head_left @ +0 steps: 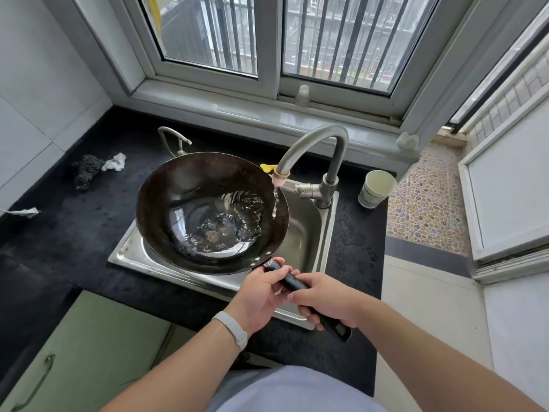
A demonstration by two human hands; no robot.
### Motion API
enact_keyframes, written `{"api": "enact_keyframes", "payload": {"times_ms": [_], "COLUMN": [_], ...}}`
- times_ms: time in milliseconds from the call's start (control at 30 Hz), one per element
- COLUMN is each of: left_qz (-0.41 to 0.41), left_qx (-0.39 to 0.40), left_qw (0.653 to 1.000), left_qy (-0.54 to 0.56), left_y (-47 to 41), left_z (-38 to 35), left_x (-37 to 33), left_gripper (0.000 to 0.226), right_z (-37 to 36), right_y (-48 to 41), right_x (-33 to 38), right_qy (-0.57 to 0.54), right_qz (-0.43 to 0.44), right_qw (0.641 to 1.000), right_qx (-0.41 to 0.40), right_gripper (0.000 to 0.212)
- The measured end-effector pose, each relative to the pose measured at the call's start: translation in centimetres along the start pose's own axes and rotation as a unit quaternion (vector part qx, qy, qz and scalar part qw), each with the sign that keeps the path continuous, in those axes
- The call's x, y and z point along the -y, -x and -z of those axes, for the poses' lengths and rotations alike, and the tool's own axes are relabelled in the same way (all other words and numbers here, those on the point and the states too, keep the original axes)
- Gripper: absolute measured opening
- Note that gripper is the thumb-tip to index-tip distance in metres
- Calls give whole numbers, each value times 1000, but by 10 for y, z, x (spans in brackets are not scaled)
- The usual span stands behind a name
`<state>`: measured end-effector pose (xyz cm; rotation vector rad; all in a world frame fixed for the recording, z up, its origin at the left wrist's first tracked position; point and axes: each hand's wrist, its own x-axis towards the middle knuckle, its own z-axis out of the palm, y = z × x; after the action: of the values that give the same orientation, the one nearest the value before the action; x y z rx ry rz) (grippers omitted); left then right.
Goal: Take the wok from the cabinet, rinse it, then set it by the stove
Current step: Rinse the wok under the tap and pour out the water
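A dark round wok (190,185) is held over the steel sink (309,233), tilted slightly, with water pooled and swirling in its bottom. Both hands grip its long black handle (292,285): my left hand (261,295) close to the bowl, my right hand (326,298) further back near the handle's end. The grey faucet (312,144) arches over the wok's right rim, and a thin stream of water falls from its spout just past the rim. No stove is in view.
Black countertop (74,233) surrounds the sink. A dark scrubber (84,171) and white rag (114,163) lie at left, a paper cup (375,188) at right, a small second tap (173,138) behind. Green cabinet door (89,346) below; window ahead.
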<state>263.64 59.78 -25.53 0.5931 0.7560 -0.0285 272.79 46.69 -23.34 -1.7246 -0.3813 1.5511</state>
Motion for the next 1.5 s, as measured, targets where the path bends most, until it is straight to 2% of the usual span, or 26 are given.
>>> {"api": "enact_keyframes", "payload": {"times_ms": [200,567,1000,1333,1500], "left_qz": [-2,2,17,23,33], "left_qx": [14,32,81,87,88], "left_qw": [1000,999,996,995,994], "left_qy": [18,-18,-25,-46,-49], "left_y": [-11,-40,-72,-89,-93], "left_z": [-8,-26,-44,-49,-49], "left_x": [-13,-31,-47,-53,-50], "left_gripper": [20,26,27,29,22], "right_z": [1,11,30,39,36], "right_y": [-3,-13,-30,-41,-42], "right_x": [10,16,16,15,12], "right_qy": [47,65,159,215,247], "right_qz": [40,67,81,83,77], "right_qw": [996,985,948,923,909], "right_qx": [-64,-148,-264,-309,-327], "right_gripper": [9,9,2,16,24]}}
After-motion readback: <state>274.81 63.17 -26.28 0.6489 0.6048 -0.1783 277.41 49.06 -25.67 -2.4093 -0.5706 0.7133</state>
